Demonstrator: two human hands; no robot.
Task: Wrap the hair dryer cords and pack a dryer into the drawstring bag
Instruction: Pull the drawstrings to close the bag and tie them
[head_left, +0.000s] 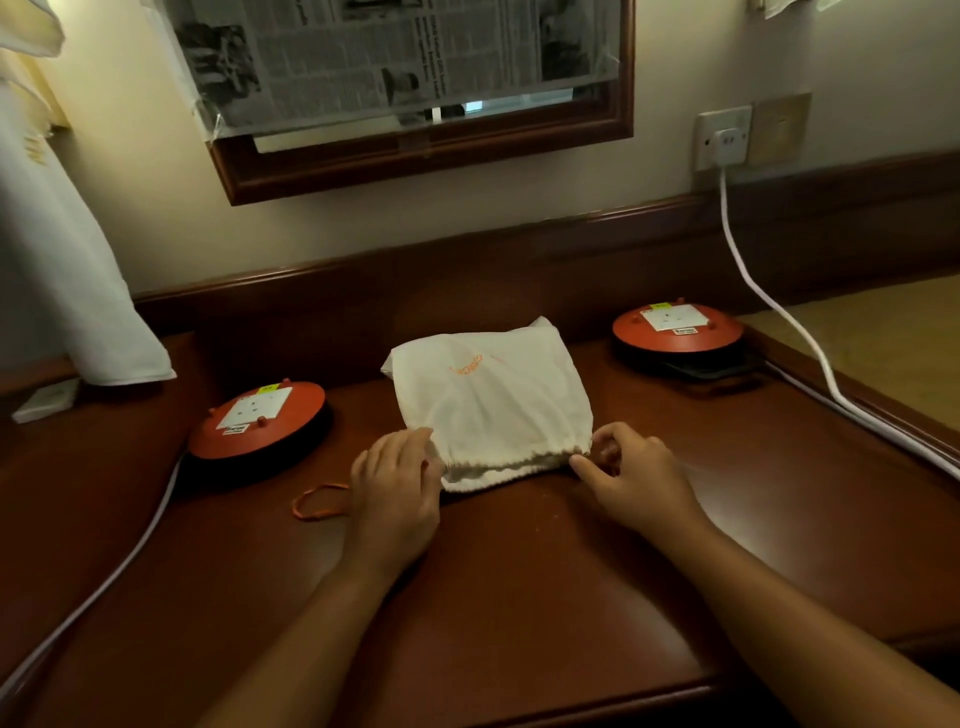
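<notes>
Two bare forearms reach in from the near edge over the dark wooden counter (519, 597). The left hand (395, 488) lies palm down with its fingers nearly straight and close together. Its fingertips rest on the left corner of the drawstring bag (493, 405) and it grips nothing. Just left of that wrist an orange loop (317, 501) lies flat on the counter, its right end hidden behind the hand.

The bag is white cloth with orange lettering and sits in the middle of the counter. Its gathered mouth faces the person and its closed end points at the wall. It bulges and stands up off the wood, but the cloth hides whatever is inside, and the mouth shows only a dark slit.

The right hand (634, 478) is at the right corner of the bag's mouth. Its fingers are curled and its forefinger points left along the hem, pinching the gathered edge there.

At far left a white cloth (67, 260) hangs down to the counter. The left cable reel (257, 421), an orange disc with a white socket plate, lies flat between that cloth and the bag, and a white cable (104, 571) runs from it toward the near left corner. The right cable reel (678, 330), of the same kind, sits farther back to the right of the bag. Beyond it a second white cable (769, 291) climbs to a wall socket (724, 137).
</notes>
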